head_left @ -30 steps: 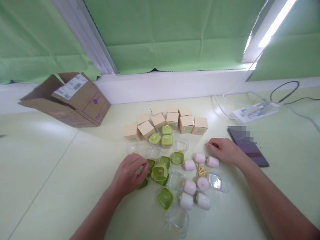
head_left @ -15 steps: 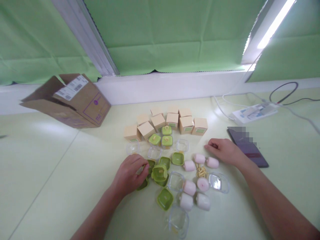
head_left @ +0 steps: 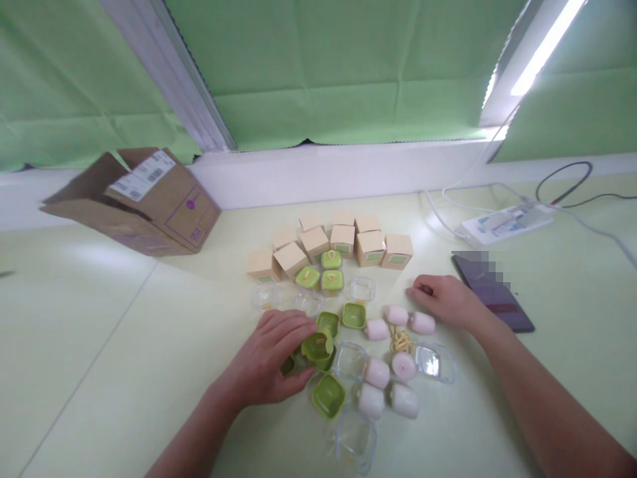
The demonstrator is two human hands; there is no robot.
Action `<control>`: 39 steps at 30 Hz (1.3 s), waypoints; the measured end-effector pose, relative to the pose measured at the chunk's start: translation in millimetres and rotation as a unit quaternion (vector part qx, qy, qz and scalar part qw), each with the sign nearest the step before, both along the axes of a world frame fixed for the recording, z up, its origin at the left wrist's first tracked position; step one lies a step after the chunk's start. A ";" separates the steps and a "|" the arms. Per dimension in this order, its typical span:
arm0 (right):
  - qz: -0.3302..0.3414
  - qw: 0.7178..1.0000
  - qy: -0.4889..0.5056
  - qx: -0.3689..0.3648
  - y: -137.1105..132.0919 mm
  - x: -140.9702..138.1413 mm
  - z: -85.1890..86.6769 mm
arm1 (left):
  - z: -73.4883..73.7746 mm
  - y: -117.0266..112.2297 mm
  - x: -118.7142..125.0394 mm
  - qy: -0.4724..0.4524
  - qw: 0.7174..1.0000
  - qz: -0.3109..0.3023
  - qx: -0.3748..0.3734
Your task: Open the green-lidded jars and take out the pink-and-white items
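My left hand (head_left: 279,358) reaches over the group of green pieces, thumb and fingers apart on either side of a green lid (head_left: 312,348). Its fingertips are at the lid's left edge; whether they press on it I cannot tell. That lid lies on top of another green lid (head_left: 326,360). Nearby are further upturned green lids (head_left: 329,396), one (head_left: 287,365) partly hidden under my hand. My right hand (head_left: 442,300) rests on the table with fingers curled in, nothing visible in them, beyond several pale pink, barrel-shaped pieces (head_left: 397,315).
Small cardboard boxes (head_left: 371,249) stand behind lidded green containers (head_left: 332,281). Clear containers (head_left: 350,361) and yellow cord (head_left: 401,340) lie among the pieces. A large open carton (head_left: 169,212) is at left; a dark tablet (head_left: 497,299) and a power strip (head_left: 507,226) are at right.
My left hand has moved right, from the leftmost green lids to the stacked lid, and its thumb and fingers have spread. My right hand has stayed in place.
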State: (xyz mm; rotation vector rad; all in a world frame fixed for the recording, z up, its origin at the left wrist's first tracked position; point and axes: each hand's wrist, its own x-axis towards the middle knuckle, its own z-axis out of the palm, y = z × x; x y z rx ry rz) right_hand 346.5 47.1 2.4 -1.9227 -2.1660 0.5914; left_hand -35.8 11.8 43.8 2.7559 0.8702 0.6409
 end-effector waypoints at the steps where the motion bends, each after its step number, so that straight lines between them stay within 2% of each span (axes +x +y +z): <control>1: 0.000 1.000 0.000 0.000 0.1 0.2 -0.4 | -0.6 0.3 0.0 0.003 1.000 -0.006 -0.001; 11: 0.002 1.000 0.003 -0.003 0.1 1.1 -1.4 | -5.0 1.3 -3.8 0.013 1.000 -0.013 0.001; 21: 0.004 1.000 0.005 -0.005 -0.5 0.0 1.1 | -13.5 0.4 4.8 -0.007 0.999 0.033 0.034; 32: 0.005 1.000 0.018 0.010 -1.8 -0.9 2.5 | -12.1 -1.4 10.9 -0.052 0.996 0.052 0.055; 36: -0.023 0.999 0.025 0.040 -3.4 -4.8 10.5 | -7.3 -2.8 11.7 -0.081 0.993 0.066 0.047; 39: -0.061 0.993 0.017 0.095 -8.8 -13.3 24.8 | -2.3 -6.8 13.8 -0.105 0.991 0.069 0.037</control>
